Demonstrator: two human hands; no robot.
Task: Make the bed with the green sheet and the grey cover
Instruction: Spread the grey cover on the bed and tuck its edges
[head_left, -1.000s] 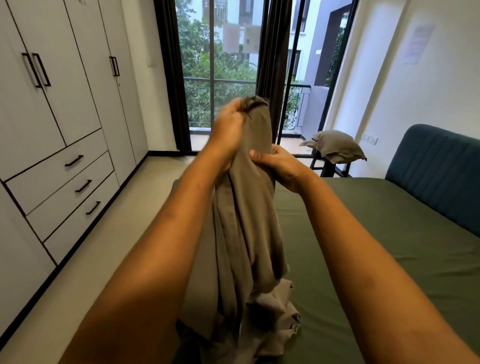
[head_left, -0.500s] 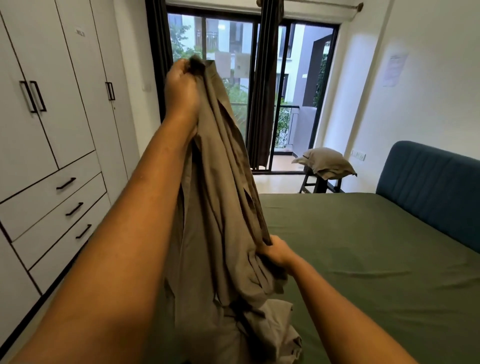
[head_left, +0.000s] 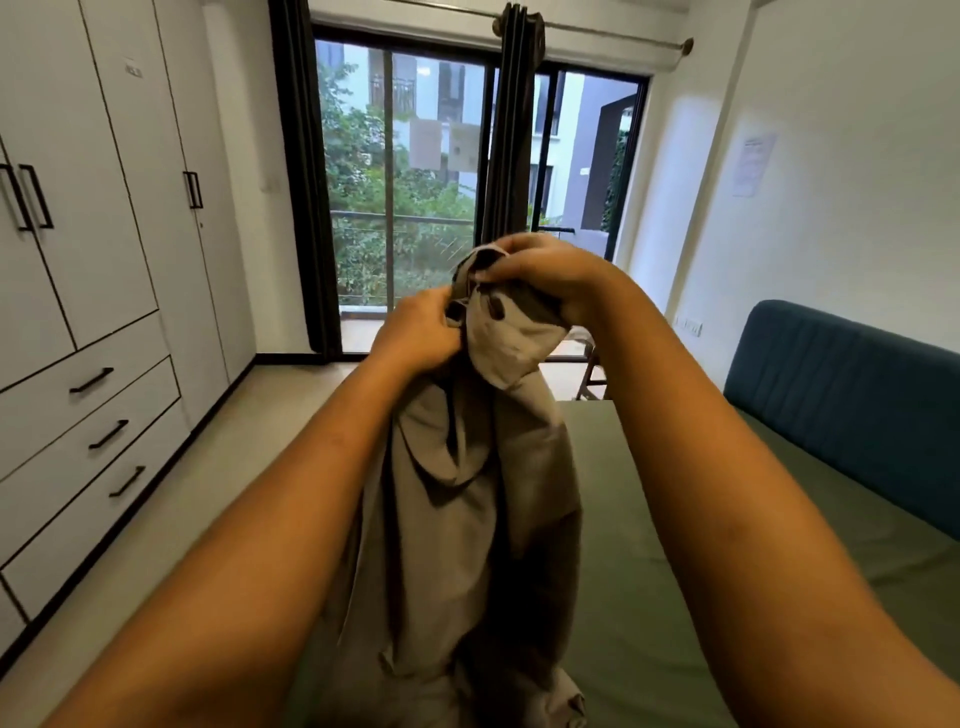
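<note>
Now, the grey cover (head_left: 467, 519) hangs bunched over the near-left edge of the green sheet (head_left: 649, 597), which already lies spread on the bed. Your left hand (head_left: 415, 338) and right hand (head_left: 550, 275) both pinch its top. Feel along one hem for the corners, then spread it.

Green sheet (head_left: 649, 597) flat across bed (head_left: 852, 395).

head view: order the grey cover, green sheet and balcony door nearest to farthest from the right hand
1. grey cover: gripped in the right hand, hanging below it.
2. green sheet: spread flat underneath, to the right.
3. balcony door: at the room's far end, straight ahead.
</note>
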